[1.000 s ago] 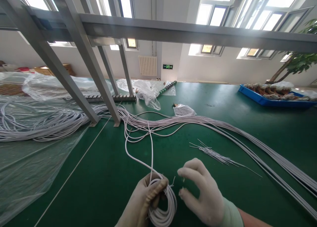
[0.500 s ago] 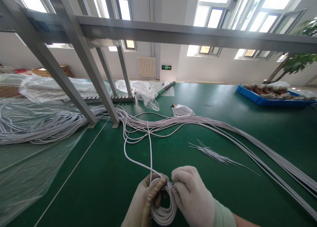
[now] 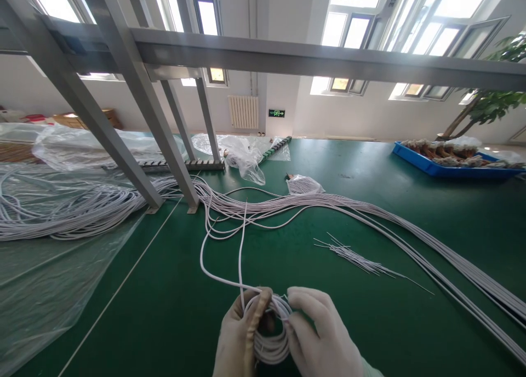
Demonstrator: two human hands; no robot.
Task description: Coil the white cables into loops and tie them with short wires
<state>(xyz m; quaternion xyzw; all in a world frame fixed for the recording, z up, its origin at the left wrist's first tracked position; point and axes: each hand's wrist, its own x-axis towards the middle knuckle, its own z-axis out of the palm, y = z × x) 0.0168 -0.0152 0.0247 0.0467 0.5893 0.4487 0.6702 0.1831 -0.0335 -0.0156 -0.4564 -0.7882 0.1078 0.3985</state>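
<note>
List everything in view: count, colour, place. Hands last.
Coil: 1, white, in left hand
Cable bundle: 1, white, across table
Thin wires: loose pile, uncounted, whitish, table right of centre
Small bag: 1, clear, behind bundle
Crumpled plastic: several pieces, clear, table's far side
Plastic sheet: 1, clear, left
Tray: 1, blue, far right, filled
Frame: 1, grey, left and overhead
Table: green, beneath
Radiator: 1, cream, wall
Exit sign: 1, green, wall
Windows: several, bright, wall
Plant: 1, green, far right
Left hand: 1, off-white glove, gripping coil
Right hand: 1, white glove, at coil's right edge
</note>
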